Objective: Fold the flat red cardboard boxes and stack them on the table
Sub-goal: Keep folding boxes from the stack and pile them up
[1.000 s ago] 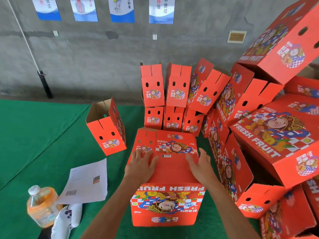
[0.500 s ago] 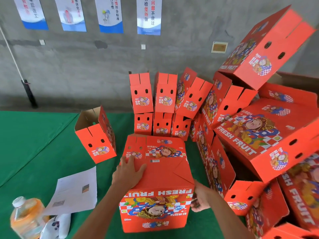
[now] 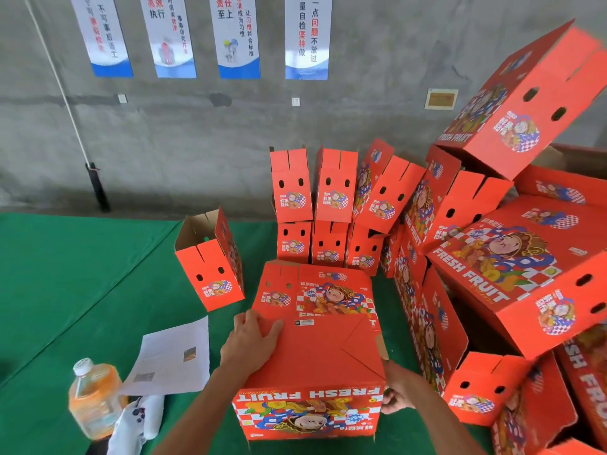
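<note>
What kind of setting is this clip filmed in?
Probably a packing workshop: many printed fruit boxes piled on a green-covered table, against a bare concrete wall with slogan posters.

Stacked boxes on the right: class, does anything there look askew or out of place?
Yes. The top box sits tilted, one corner high, overhanging the pile. Two boxes in the back row lean sideways instead of standing upright. One open box stands apart, tipped, on the green table.
</note>
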A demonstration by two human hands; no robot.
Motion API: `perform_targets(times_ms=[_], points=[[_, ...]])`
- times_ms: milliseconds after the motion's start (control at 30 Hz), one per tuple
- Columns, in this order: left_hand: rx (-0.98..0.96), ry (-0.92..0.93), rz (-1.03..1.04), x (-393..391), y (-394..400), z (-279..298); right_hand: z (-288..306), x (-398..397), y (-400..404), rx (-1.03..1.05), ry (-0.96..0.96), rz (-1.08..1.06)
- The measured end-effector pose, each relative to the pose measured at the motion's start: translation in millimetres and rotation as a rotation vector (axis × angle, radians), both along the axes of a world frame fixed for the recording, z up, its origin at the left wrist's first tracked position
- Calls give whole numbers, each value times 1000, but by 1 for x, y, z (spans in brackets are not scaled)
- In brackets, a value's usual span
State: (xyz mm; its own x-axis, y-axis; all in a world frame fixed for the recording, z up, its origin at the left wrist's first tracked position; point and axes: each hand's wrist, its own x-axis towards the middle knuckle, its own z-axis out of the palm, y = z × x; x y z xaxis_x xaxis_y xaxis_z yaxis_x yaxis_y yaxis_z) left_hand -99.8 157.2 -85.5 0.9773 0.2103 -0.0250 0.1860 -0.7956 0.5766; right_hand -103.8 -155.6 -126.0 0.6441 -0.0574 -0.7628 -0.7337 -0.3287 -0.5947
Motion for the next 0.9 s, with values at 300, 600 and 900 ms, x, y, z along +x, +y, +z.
perform_targets(times_ms=[300,600,900], points=[[-250,-285,258,-9,41,68,122,7,42,-42,-194,156],[-630,-696,377,-24,88,110,216,18,93,-73,-613,292],[-726,-566,145,-12,109,59,183,24,180,-144,-1199,567]])
